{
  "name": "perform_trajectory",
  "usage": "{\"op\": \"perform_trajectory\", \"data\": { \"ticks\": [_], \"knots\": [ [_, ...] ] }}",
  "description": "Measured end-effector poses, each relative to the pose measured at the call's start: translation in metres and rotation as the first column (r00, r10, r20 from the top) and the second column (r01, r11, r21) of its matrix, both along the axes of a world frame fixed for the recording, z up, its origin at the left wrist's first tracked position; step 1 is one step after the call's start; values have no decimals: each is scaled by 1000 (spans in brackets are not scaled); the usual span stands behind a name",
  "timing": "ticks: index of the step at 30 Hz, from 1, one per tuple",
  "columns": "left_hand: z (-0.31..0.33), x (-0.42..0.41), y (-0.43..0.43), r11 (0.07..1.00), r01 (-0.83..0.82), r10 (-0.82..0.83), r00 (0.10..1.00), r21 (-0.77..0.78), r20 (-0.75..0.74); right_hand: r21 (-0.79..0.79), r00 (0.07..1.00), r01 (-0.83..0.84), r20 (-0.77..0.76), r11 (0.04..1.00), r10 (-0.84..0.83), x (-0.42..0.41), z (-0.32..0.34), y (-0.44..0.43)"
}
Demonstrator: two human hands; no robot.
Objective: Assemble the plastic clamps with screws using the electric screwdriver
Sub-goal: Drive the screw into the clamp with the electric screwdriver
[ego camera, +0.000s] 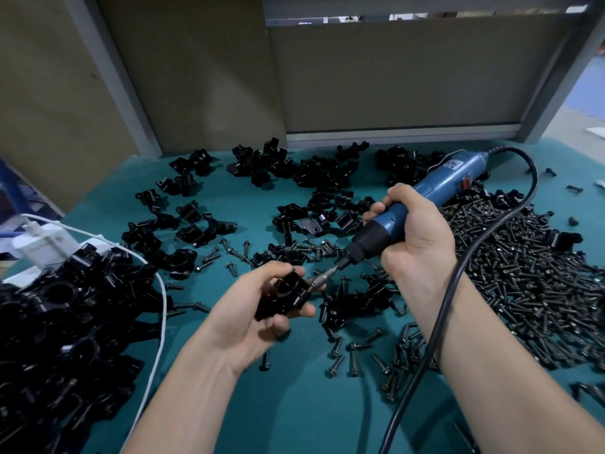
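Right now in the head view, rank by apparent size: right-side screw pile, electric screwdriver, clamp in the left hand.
1. screw pile, clearly largest.
2. electric screwdriver.
3. clamp, smallest even allowing for the left hand covering part of it.

Desk [294, 404]: teal-green mat top, evenly lit.
Back panels [196, 77]: drab olive board, matte, across the far side.
Frame posts [110, 67]: grey metal, set between the panels; a matching rail [402, 134] along the right panel's foot.
Slot [360, 18]: narrow gap above the right panel, bright beyond.
Floor [579, 122]: pale, far right.
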State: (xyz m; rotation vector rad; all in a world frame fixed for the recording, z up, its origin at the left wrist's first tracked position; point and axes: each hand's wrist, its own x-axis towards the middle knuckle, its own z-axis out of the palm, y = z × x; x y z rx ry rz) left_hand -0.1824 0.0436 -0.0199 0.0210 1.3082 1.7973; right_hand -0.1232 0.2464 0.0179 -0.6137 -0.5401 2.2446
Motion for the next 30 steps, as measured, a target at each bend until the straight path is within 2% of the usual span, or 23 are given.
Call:
{"op": "perform_trajectory", "data": {
  "ticks": [6,14,19,30],
  "knots": [
    [-1,3,2,995,101,-102,990,-11,-93,-6,999,7,46,1000,-7,0,0,3],
    [-1,11,10,993,50,-71,976,-102,-205,68,1000,6,-26,998,-4,0,3,-4],
    [0,12,10,995,8,-31,975,-103,-220,125,995,-8,-96,992,20,0,6,-9],
    [-1,13,9,994,7,-31,973,-108,-230,210,991,-23,-121,977,49,-1,6,-13]
  ]
}}
